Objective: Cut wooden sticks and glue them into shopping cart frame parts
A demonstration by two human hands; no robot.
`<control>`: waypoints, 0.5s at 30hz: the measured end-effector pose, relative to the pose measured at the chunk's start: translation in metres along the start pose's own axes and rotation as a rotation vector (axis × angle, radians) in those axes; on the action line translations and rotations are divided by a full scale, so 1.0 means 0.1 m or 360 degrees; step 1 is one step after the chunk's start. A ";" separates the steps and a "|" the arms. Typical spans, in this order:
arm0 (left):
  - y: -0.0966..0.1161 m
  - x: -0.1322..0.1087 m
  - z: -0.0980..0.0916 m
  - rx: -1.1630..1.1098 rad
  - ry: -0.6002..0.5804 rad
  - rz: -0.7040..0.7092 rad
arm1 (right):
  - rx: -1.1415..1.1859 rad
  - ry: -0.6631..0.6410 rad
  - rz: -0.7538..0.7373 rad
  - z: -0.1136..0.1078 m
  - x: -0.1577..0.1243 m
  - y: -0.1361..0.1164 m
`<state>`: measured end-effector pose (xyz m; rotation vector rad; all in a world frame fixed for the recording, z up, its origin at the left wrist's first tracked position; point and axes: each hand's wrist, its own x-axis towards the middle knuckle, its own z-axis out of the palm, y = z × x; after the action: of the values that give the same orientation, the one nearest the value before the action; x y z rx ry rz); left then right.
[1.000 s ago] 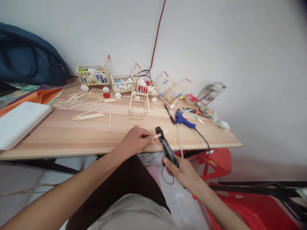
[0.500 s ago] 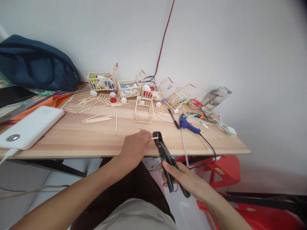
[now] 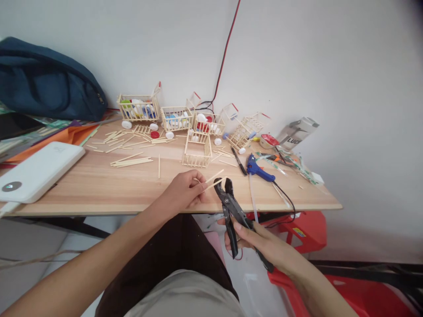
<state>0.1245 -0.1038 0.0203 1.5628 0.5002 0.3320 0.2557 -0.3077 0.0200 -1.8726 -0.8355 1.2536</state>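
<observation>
While the left hand pinches two thin sticks over the near part of the desk, the right hand is wrapped around the black cutters, their jaws parted at one stick's tip; the hands are apart from each other; farther off stands a small stick frame; to its right lies a blue glue gun.

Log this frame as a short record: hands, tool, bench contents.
Left hand: pinching two thin sticks
Right hand: gripping a black cutter
Cutter state: jaws open, handles apart; one stick's tip by the jaws, contact unclear
Table, behind hands: open stick frame, small stick carts
Table, right: pen, blue glue gun
Table, left: white power bank, dark blue bag
</observation>
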 end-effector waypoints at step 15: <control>0.01 0.00 -0.03 -0.0257 -0.0063 -0.0215 | -0.0334 0.0094 -0.0179 -0.05 0.14 0.18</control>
<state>0.1232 -0.1011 0.0214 1.3693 0.5321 0.2315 0.2674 -0.3066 -0.0001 -1.9859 -1.0594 1.0711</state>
